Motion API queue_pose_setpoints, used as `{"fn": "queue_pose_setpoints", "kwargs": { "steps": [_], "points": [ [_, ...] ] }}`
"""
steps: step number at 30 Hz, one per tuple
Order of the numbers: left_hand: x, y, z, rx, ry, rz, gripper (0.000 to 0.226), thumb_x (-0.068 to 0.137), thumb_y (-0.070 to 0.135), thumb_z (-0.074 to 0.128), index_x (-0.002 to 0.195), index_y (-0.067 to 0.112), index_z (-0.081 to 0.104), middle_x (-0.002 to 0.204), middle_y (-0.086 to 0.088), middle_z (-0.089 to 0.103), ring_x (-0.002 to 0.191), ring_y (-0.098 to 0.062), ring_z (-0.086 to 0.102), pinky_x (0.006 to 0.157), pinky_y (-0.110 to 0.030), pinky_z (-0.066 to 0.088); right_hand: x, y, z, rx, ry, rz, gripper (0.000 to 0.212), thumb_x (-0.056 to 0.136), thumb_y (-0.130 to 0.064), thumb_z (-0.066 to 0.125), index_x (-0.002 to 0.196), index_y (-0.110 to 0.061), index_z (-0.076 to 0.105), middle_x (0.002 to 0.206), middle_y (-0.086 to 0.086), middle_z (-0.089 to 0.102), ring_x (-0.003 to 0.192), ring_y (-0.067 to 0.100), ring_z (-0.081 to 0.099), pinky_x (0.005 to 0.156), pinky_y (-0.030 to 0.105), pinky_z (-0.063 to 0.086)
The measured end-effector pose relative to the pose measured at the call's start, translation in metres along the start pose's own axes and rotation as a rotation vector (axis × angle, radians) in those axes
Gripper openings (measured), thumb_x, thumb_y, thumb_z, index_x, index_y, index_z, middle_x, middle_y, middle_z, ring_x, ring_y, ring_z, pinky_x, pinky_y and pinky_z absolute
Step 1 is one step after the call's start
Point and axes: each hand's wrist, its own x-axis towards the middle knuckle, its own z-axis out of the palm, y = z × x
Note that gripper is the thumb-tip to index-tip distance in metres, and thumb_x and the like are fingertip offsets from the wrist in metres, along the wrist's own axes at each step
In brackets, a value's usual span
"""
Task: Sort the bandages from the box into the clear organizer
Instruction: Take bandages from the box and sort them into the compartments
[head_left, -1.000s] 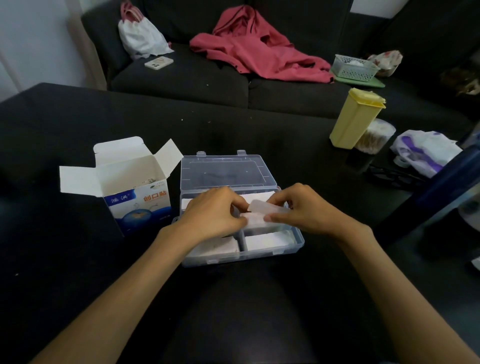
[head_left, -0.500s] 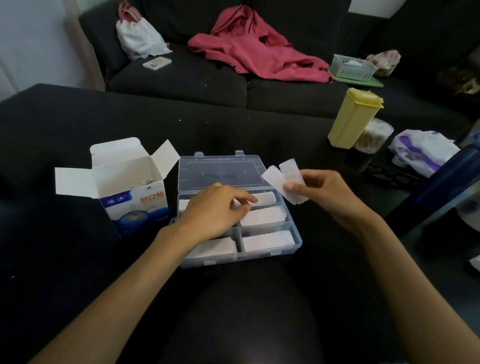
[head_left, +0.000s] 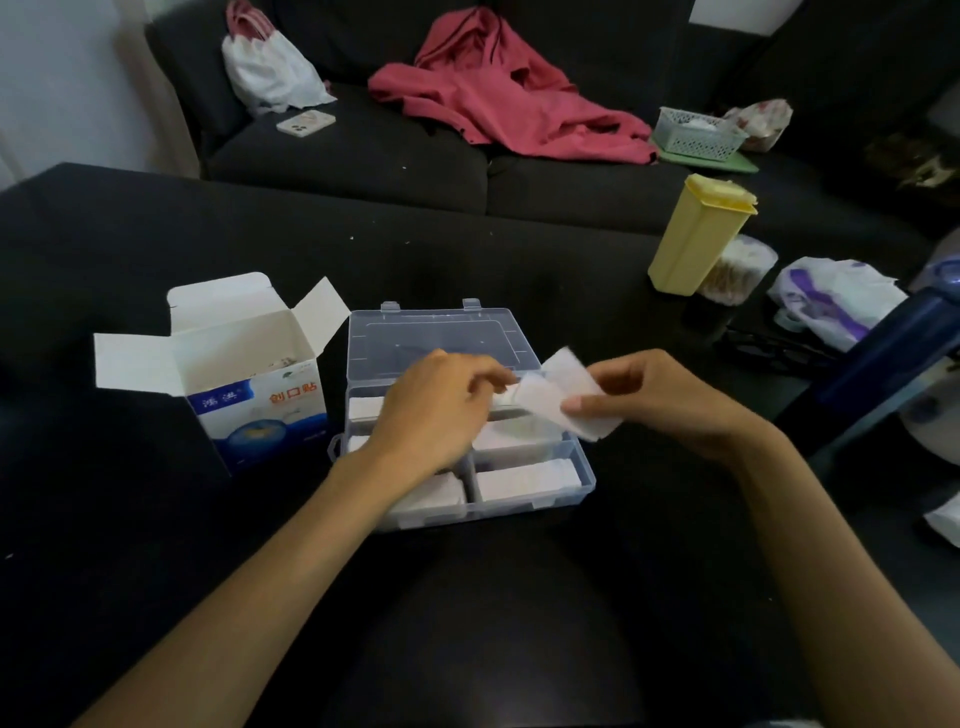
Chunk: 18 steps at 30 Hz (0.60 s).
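The clear organizer (head_left: 583, 486) lies open on the black table, lid (head_left: 441, 338) flat behind it and white bandages (head_left: 527, 478) in its compartments. To its left stands the opened blue-and-white bandage box (head_left: 260, 410), flaps up. My right hand (head_left: 660, 395) pinches a couple of white bandage wrappers (head_left: 558, 395) just above the organizer's right rear corner. My left hand (head_left: 436, 410) hovers over the organizer's left half, its curled fingertips at the left edge of those wrappers. Whether they pinch the wrappers is hidden.
A yellow lidded container (head_left: 696, 234) and a jar of cotton swabs (head_left: 737, 270) stand at the right rear. Black glasses (head_left: 769, 348), a white-and-purple bag (head_left: 836, 296) and a dark blue bottle (head_left: 893, 353) crowd the right edge. A dark sofa runs behind the table.
My right hand lifted the wrappers out of the organizer, then brought them back down and left toward my left hand, which rose off the compartments to meet them.
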Motion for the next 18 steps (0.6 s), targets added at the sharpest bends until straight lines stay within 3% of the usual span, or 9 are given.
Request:
{"fn": "queue_pose_setpoints", "kwargs": {
  "steps": [2, 5, 8, 11, 18],
  "points": [
    [-0.003, -0.001, -0.01, -0.144, 0.02, -0.046, 0.027, 0.099, 0.022, 0.041, 0.1, 0.034, 0.065, 0.1, 0.013, 0.065, 0.09, -0.006, 0.059, 0.083, -0.027, 0.05, -0.004, -0.002, 0.006, -0.097, -0.131, -0.047, 0.011, 0.08, -0.019, 0.069, 0.089, -0.024, 0.071, 0.091, -0.006, 0.07, 0.084, 0.002, 0.064, 0.068, 0.013, 0.051],
    [-0.015, -0.002, -0.019, -0.277, -0.069, -0.02, 0.026, 0.098, 0.027, 0.041, 0.088, 0.038, 0.062, 0.09, 0.018, 0.064, 0.091, -0.002, 0.059, 0.088, -0.033, 0.052, 0.0, -0.001, 0.018, -0.199, -0.208, -0.062, 0.009, 0.08, -0.017, 0.069, 0.087, -0.022, 0.07, 0.092, -0.007, 0.069, 0.086, 0.004, 0.064, 0.075, 0.015, 0.052],
    [-0.026, -0.007, -0.015, -0.23, -0.144, 0.003, 0.015, 0.093, 0.037, 0.052, 0.1, 0.039, 0.065, 0.1, 0.017, 0.066, 0.096, -0.002, 0.058, 0.089, -0.033, 0.051, 0.004, 0.001, 0.027, -0.294, -0.235, -0.056, 0.011, 0.081, -0.016, 0.07, 0.091, -0.018, 0.071, 0.097, -0.005, 0.069, 0.091, 0.009, 0.062, 0.083, 0.024, 0.052],
    [-0.031, -0.009, -0.013, -0.144, -0.185, 0.019, 0.023, 0.086, 0.04, 0.061, 0.109, 0.041, 0.063, 0.1, 0.02, 0.065, 0.093, 0.001, 0.057, 0.086, -0.028, 0.051, 0.004, 0.001, 0.034, -0.334, -0.246, -0.066, 0.012, 0.081, -0.015, 0.07, 0.091, -0.02, 0.07, 0.097, -0.006, 0.068, 0.089, 0.006, 0.063, 0.078, 0.019, 0.051],
    [-0.031, -0.01, -0.009, -0.027, -0.218, 0.012, 0.02, 0.081, 0.041, 0.067, 0.1, 0.038, 0.07, 0.096, 0.015, 0.068, 0.088, -0.002, 0.058, 0.079, -0.027, 0.052, 0.003, -0.001, 0.033, -0.414, -0.214, -0.112, 0.028, 0.076, -0.021, 0.075, 0.103, -0.023, 0.068, 0.098, -0.01, 0.064, 0.09, 0.005, 0.059, 0.08, 0.022, 0.051]
  ]
}}
